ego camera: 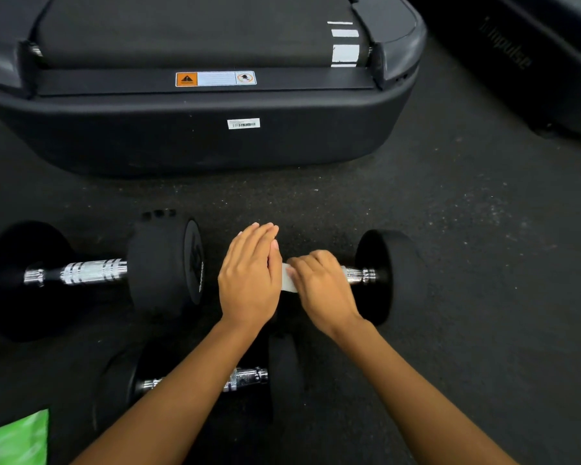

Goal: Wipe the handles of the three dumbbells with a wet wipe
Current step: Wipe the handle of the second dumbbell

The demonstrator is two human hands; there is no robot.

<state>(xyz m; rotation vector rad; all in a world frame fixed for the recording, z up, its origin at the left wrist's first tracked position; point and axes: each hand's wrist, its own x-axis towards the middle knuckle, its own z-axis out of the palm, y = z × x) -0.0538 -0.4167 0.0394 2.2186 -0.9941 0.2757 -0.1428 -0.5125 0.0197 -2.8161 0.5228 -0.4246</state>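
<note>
- A green packet (14, 437) lies at the bottom left corner, cut off by the frame edge and blurred; what is printed on it cannot be read.
- The left dumbbell (91, 271), the largest, lies on the dark floor (467, 246) with its chrome handle bare. Its left head fades into shadow, and the markings on its right head are too dim to make out.
- Behind the row stands the rear end of a black treadmill (215, 135). It bears a warning sticker and a barcode label, both too small to read.
- The near dumbbell (245, 379) lies closest to the person. The left forearm crosses the middle of its handle, and its black heads merge with the floor.
- The left hand (250, 276) lies flat, palm down, with its fingers straight and pressed together. It covers the left end of the right dumbbell, so that head cannot be seen.
- The wet wipe (288, 280) shows only as a small white strip between the two hands, on the handle of the right dumbbell.
- The right hand (322, 283) has its fingers curled over the wipe and the handle. The thumb is hidden beneath.
- Of the right dumbbell (388, 273), only a short chrome stub and the right head are visible.
- A second machine (534, 62) is cut off at the top right, with faint lettering on its side.
</note>
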